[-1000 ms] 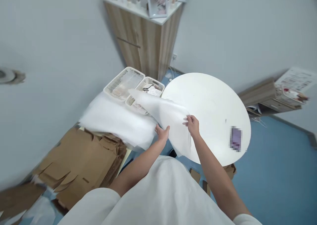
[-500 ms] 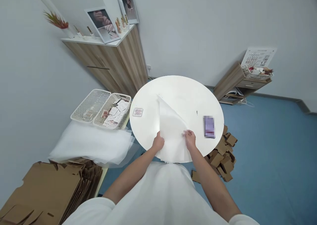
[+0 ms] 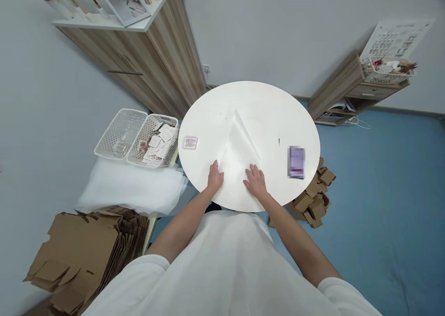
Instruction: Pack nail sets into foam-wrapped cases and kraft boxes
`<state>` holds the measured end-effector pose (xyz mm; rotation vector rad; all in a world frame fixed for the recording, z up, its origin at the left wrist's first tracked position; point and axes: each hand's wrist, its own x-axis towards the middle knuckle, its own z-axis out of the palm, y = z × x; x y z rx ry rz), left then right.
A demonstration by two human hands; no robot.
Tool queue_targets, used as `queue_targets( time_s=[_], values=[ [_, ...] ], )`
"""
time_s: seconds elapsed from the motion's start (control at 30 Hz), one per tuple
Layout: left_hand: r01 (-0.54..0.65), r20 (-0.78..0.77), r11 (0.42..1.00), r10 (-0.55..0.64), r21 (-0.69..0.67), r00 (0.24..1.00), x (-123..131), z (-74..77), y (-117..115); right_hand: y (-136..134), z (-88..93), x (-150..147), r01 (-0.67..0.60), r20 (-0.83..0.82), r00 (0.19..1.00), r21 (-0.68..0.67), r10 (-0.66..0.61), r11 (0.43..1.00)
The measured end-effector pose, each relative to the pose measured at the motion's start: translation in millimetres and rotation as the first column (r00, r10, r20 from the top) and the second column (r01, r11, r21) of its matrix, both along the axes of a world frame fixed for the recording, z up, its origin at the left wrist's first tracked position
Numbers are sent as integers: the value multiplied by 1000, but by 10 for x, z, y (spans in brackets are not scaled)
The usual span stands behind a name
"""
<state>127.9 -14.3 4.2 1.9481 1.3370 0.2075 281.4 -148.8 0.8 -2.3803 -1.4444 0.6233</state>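
Note:
A thin, white, translucent sheet [image 3: 239,144] lies on the round white table [image 3: 274,105], with a raised, pointed fold at its far end. My left hand [image 3: 215,177] rests at the sheet's left edge, fingers stretched forward and thumb apart. On the sheet's near right part, my right hand [image 3: 256,179] lies with its fingers spread. A small clear case with pink pieces [image 3: 190,142] sits at the table's left. Over on the right is a blurred-out purple item [image 3: 296,162].
Left of the table stand two white baskets, an outer one [image 3: 118,130] and one holding paper cards [image 3: 158,144]. Nearer me are stacked translucent sheets [image 3: 128,186] and flat cardboard boxes [image 3: 76,251]. Folded brown boxes [image 3: 314,200] lie on the floor at right. A wooden cabinet [image 3: 170,56] stands behind.
The sheet has been lowered onto the table, its fold now flatter. My right hand has let go of its edge and spread open; my left hand has loosened. The view has tilted down.

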Motion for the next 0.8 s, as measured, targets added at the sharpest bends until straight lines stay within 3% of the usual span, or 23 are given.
queue_targets(
  time_s=[0.1, 0.23, 0.47, 0.63, 0.7, 0.8],
  values=[
    [134, -15, 988, -133, 72, 991, -62, -2, -5, 44, -27, -29, -2, 23, 1000, -87, 4, 996],
    [306, -60, 949, -302, 71, 951, -131, -8, 59, 149, -22, 23, 32, 46, 999, -138, -26, 990],
    [396, -67, 918, -393, 34, 917, -219, 12, 195, 228, 119, -141, 142, 140, 983, -142, -122, 980],
    [291, 36, 953, -295, 88, 955, -461, 46, 501, 656, 296, -437, 145, 156, 977, -1, -144, 989],
    [164, 67, 980, -172, 115, 983, -579, 40, 754, 975, 318, -566, 105, 62, 992, 49, -108, 993],
    [-32, 111, 992, 18, 121, 994, -733, -14, 1197, 1498, 275, -755, 86, -208, 976, 108, -62, 990]
  ],
)
